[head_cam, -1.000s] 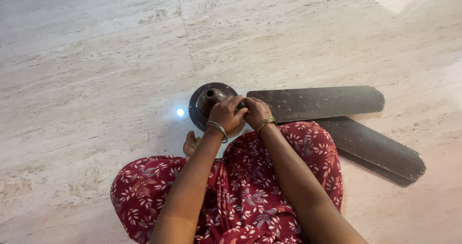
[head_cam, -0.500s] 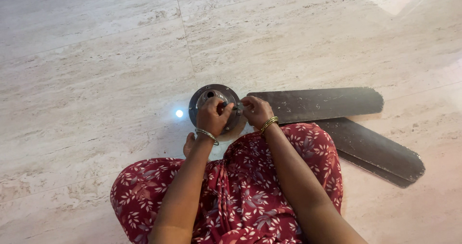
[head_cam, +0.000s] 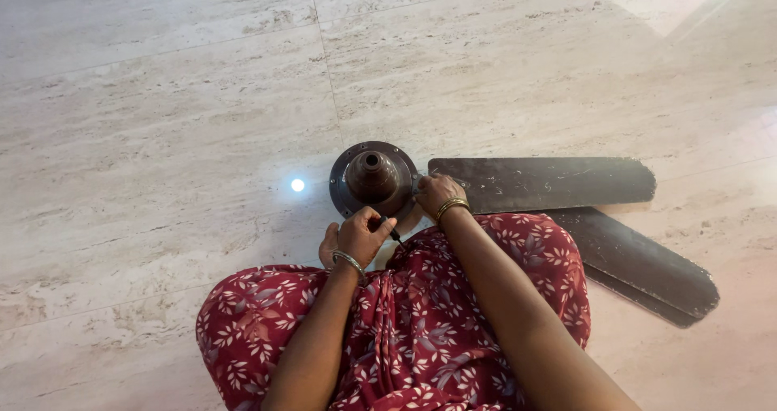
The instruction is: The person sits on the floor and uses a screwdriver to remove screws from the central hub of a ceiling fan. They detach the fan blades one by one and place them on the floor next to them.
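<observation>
this looks like a room in a home: a polished floor [head_cam: 162, 95] of large pale stone tiles with thin seams and a bright ceiling-light reflection [head_cam: 298, 185]. a person sits cross-legged on it in a red floral garment [head_cam: 421, 330], beside a dismantled ceiling fan motor [head_cam: 372, 176] and dusty brown fan blades [head_cam: 550, 183].

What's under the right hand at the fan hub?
The right hand covers the joint where the upper fan blade meets the round fan hub. Any screw or bracket there is hidden. The blade's root disappears beneath the fingers; pale tile floor lies below.
</observation>
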